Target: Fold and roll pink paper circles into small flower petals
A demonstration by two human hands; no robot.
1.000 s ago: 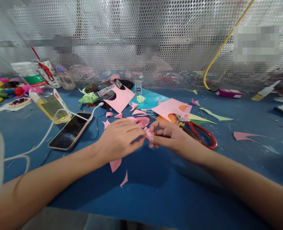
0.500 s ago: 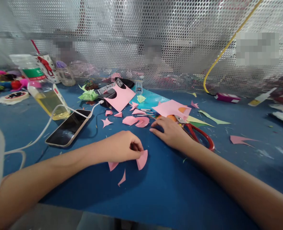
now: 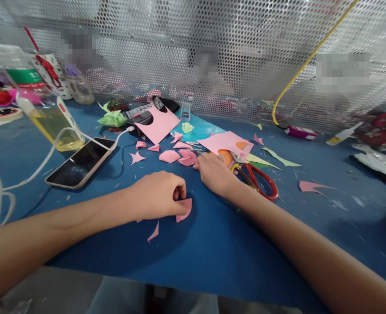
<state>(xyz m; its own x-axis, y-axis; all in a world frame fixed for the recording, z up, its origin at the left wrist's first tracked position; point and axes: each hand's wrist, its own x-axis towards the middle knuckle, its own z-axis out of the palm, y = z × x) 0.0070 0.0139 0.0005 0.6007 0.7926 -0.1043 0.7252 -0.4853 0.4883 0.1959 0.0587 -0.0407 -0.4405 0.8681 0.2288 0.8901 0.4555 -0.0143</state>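
Note:
My left hand [image 3: 158,195] pinches a curved piece of pink paper [image 3: 185,210] just above the blue table. Beneath this hand a corner of another pink scrap peeks out, and a thin pink sliver [image 3: 153,232] lies in front of it. Farther forward, my right hand [image 3: 214,172] has its fingers bent down and drawn together at the edge of a rounded, folded pink paper piece [image 3: 187,157]. Its fingertips are partly hidden, so what they hold cannot be made out. A second rounded pink piece [image 3: 169,156] lies to the left. Red-handled scissors [image 3: 261,181] rest beside my right wrist.
A phone [image 3: 80,163] with a white cable lies left, by a bottle of yellow liquid [image 3: 54,120]. Cut pink sheets [image 3: 160,124], green crumpled paper [image 3: 112,117] and a blue sheet [image 3: 202,126] lie at the back. A perforated metal panel [image 3: 167,39] stands behind.
The right hand's thumb and fingers have drawn together by the rounded pink piece. The left hand still pinches its paper, now turned a little. The whole view has shifted slightly.

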